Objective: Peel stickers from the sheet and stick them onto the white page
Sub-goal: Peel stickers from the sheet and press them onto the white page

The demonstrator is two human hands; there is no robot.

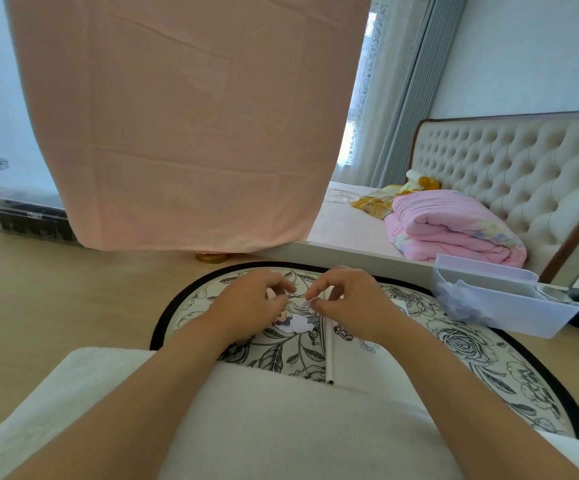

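We see both hands meeting over the floral mat (pixel 461 344), fingers curled in and tips nearly touching. The right hand (pixel 347 301) pinches a small pale sticker (pixel 310 301) between thumb and forefinger. The left hand (pixel 250 301) has its thumb closed against the forefinger just beside that sticker, though we cannot tell whether it grips anything. Right below the fingertips lies the sticker sheet (pixel 293 323), and the white page (pixel 350 370) sits under the right wrist.

A pink cloth (pixel 184 116) hangs over a wooden floor (pixel 38 299), beside a bed with a tufted headboard (pixel 510 168) and curtained window (pixel 364 81).
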